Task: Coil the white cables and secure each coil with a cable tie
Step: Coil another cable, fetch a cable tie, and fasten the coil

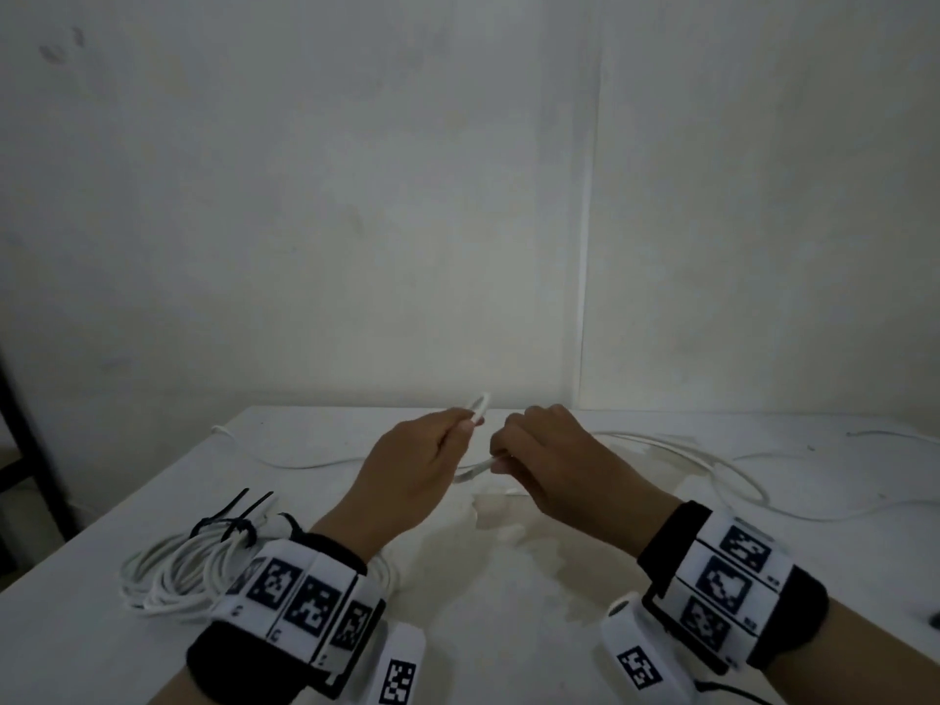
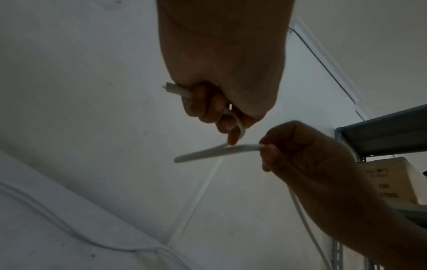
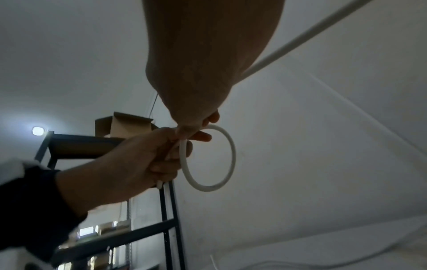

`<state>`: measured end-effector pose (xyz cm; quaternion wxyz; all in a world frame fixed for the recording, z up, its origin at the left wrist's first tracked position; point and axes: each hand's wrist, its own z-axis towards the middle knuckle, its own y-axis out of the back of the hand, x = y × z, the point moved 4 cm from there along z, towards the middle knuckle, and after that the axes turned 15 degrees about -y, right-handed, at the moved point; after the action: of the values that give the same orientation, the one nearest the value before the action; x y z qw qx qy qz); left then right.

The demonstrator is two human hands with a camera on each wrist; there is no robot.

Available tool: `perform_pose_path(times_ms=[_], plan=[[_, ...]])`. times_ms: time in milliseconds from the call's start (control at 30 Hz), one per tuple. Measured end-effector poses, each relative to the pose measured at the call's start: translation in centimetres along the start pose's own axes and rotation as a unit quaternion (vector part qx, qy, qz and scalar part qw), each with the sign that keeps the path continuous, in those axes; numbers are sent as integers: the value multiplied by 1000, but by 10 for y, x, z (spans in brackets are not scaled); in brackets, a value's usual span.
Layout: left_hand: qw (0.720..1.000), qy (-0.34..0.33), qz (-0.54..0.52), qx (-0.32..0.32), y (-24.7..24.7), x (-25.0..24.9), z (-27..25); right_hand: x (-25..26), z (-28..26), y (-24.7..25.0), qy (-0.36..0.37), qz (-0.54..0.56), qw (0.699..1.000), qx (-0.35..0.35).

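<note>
While both hands (image 1: pixel 488 460) grip white cable (image 3: pixel 209 158), small loop stands upright, tail trailing right.

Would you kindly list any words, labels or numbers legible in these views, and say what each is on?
Cardboard box on the shelf, left wrist view: print partly legible, "YOU" above letters ending "TING"; the rest is cut off or blurred.
Left wristband: square coded markers with tiny characters beneath, too small to read.
Right wristband: the same, unreadable.
No print shows on the cable.
</note>
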<state>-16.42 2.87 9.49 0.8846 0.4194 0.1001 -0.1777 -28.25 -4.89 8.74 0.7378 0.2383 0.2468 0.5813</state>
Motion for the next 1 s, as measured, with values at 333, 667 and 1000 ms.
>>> perform_pose_path(times_ms=[333,667,1000], plan=[[992,-1,-113,50,-4,-7,-2,-18,10,8,-168,196,965,53],[975,63,-210,38,-12,2,-7,-20,8,7,-342,335,856,195],[994,8,-102,33,-12,6,-6,-22,6,10,-396,361,822,195]])
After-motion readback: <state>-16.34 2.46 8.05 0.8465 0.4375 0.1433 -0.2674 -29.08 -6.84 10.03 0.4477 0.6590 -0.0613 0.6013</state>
